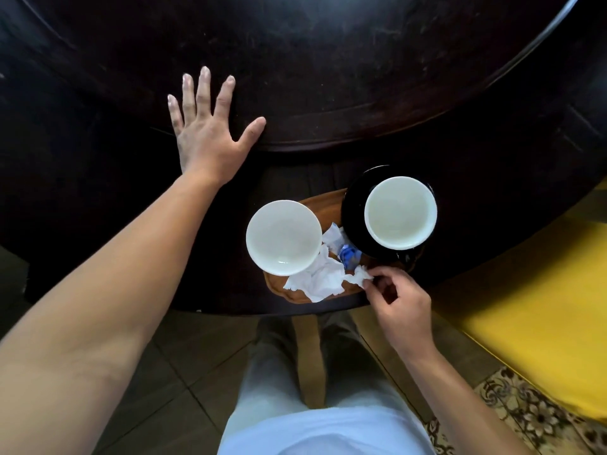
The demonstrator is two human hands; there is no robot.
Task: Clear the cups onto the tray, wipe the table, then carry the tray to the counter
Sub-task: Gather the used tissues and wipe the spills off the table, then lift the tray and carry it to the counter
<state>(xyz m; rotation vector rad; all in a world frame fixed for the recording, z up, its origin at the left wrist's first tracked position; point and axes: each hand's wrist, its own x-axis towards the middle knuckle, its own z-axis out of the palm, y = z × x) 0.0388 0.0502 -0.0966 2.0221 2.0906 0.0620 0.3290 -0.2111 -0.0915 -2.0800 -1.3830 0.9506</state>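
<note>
A small wooden tray (pixel 323 205) lies on the dark table (pixel 328 93) near its front edge. Two empty white cups stand on it: one (pixel 284 238) at the left, one (pixel 400 213) at the right on a black saucer (pixel 353 211). Between them lie a crumpled white tissue (pixel 320 280) and a blue wrapper (pixel 348 255). My right hand (pixel 399 302) pinches the tissue's right corner at the tray's near edge. My left hand (pixel 205 133) rests flat on the table, fingers spread, well left of the tray.
The table has a raised round inner section (pixel 361 77). A yellow cushioned seat (pixel 525 290) stands at the right, with a patterned rug (pixel 525 418) below it. My legs and a tiled floor (pixel 184 366) lie under the table's front edge.
</note>
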